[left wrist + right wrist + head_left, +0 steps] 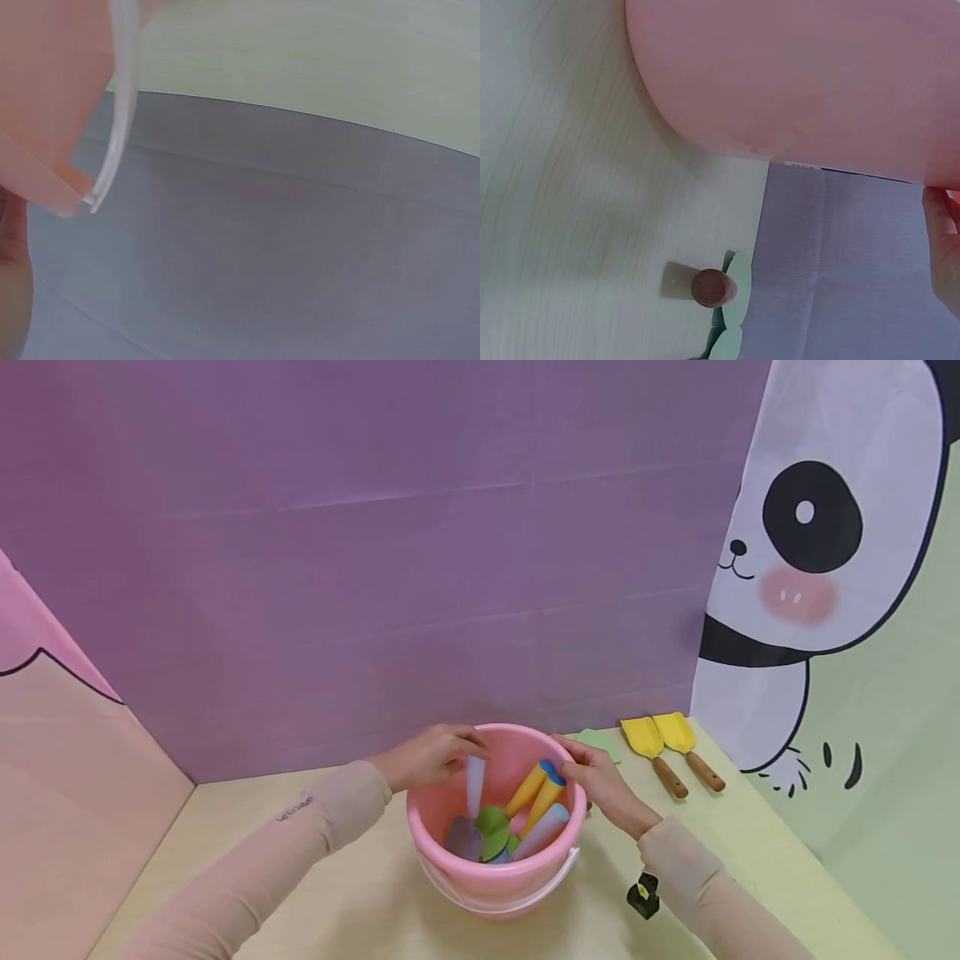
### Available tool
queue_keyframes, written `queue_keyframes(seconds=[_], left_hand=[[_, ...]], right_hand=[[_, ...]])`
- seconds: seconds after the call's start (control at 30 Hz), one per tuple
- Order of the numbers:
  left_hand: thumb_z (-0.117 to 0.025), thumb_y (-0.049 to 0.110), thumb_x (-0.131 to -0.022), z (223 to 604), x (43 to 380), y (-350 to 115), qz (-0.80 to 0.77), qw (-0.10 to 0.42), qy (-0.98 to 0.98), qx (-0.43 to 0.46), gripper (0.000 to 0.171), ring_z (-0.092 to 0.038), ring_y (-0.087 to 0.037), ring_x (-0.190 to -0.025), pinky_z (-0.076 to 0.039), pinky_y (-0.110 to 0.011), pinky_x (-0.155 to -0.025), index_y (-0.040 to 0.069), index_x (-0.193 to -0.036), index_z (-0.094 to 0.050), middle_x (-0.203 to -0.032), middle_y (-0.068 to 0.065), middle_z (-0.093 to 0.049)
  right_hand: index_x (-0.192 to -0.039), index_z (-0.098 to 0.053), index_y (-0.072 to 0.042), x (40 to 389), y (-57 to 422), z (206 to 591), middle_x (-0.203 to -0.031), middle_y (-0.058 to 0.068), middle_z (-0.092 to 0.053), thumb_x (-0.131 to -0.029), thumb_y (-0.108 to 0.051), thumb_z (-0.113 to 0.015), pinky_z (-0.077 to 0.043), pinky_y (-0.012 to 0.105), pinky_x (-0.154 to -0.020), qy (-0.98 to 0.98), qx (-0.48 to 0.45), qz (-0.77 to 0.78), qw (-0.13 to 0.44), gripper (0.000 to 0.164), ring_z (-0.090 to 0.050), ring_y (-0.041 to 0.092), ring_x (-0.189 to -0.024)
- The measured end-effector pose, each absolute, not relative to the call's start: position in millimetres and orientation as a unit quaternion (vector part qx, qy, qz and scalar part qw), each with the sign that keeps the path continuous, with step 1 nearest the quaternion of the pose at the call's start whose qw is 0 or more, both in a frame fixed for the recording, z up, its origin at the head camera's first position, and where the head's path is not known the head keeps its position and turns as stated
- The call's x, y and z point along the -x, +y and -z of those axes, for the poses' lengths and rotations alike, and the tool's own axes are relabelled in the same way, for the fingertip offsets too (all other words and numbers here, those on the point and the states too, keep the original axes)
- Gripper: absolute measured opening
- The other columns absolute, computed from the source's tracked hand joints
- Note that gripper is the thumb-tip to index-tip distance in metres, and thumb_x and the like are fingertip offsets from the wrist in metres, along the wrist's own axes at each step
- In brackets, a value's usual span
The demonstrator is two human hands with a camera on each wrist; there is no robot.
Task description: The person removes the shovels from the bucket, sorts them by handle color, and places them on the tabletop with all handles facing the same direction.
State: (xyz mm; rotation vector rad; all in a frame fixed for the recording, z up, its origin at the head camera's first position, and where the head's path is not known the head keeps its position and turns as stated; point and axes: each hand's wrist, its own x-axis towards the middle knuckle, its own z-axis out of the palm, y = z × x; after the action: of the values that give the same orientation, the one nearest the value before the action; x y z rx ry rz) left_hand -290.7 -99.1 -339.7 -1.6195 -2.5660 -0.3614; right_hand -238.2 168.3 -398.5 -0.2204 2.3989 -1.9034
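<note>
A pink bucket (pixel 491 881) stands on the table, its white handle (pixel 517 906) hanging down at the front. Inside lie toy tools with yellow handles (pixel 534 793), a pale purple one with a light blue end (pixel 546 831) and a green piece (pixel 492 832). My left hand (pixel 435 756) is over the bucket's left rim and pinches the top of an upright purple toy shovel (pixel 475 789); its lower end is partly hidden. On the right, my right hand (pixel 603 781) grips the bucket's rim. The left wrist view shows the bucket (pixel 49 75) tilted in frame, without the fingertips.
Two yellow shovels (pixel 643 739) with wooden handles lie at the back right of the table (pixel 300 860). A light green flat tool head (pixel 598 743) sits behind the bucket; the right wrist view shows a wooden handle end (pixel 713 288) there. A purple backdrop (pixel 375 568) rises behind.
</note>
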Motion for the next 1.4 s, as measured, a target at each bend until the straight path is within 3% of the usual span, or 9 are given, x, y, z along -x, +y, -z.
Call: queue_keyframes(seconds=[0.1,0.43,0.77,1.2,1.4], left_hand=[[-0.057,-0.009,-0.079,339.9,291.2,-102.9,0.121,0.038,-0.840,0.527,0.036,-0.056,-0.024,-0.108,-0.049,-0.033,-0.088,0.005,-0.111,-0.067,-0.115,-0.008,-0.060],[-0.061,-0.009,-0.077,340.9,289.8,-106.0,0.100,0.002,-0.834,0.543,0.035,-0.059,-0.024,-0.102,-0.052,-0.028,-0.080,0.008,-0.106,-0.068,-0.115,-0.006,-0.061],[-0.063,-0.010,-0.070,337.6,295.0,-103.7,0.090,0.026,-0.793,0.602,0.028,-0.062,-0.014,-0.083,-0.050,-0.022,-0.072,0.011,-0.084,-0.072,-0.092,-0.002,-0.067],[-0.070,-0.006,-0.063,318.2,289.3,-110.4,0.049,0.025,-0.830,0.555,0.024,-0.056,-0.013,-0.071,-0.047,-0.024,-0.067,0.011,-0.080,-0.071,-0.078,0.002,-0.064],[-0.070,-0.002,-0.063,314.4,287.1,-113.1,0.052,-0.016,-0.866,0.498,0.024,-0.052,-0.011,-0.066,-0.043,-0.021,-0.062,0.011,-0.082,-0.072,-0.075,0.007,-0.066]], right_hand=[[-0.140,-0.038,-0.008,238.5,168.6,399.1,-0.133,0.016,-0.050,-0.089,-0.015,-0.050,-0.049,0.030,-0.088,0.783,0.079,0.617,0.030,0.052,-0.056,0.021,-0.106],[-0.139,-0.039,-0.008,239.2,167.3,401.4,-0.134,0.016,-0.049,-0.088,-0.013,-0.050,-0.048,0.029,-0.089,0.784,0.073,0.616,0.024,0.052,-0.056,0.022,-0.108],[-0.139,-0.039,-0.007,239.8,166.0,402.2,-0.133,0.016,-0.050,-0.088,-0.012,-0.050,-0.048,0.031,-0.090,0.782,0.071,0.618,0.025,0.052,-0.056,0.022,-0.107],[-0.139,-0.039,-0.008,238.0,170.2,402.6,-0.134,0.016,-0.049,-0.088,-0.013,-0.050,-0.048,0.029,-0.089,0.778,0.067,0.624,0.028,0.052,-0.056,0.022,-0.108],[-0.140,-0.038,-0.008,237.1,168.8,400.4,-0.136,0.015,-0.047,-0.089,-0.012,-0.049,-0.047,0.031,-0.090,0.774,0.073,0.629,0.032,0.052,-0.055,0.023,-0.110]])
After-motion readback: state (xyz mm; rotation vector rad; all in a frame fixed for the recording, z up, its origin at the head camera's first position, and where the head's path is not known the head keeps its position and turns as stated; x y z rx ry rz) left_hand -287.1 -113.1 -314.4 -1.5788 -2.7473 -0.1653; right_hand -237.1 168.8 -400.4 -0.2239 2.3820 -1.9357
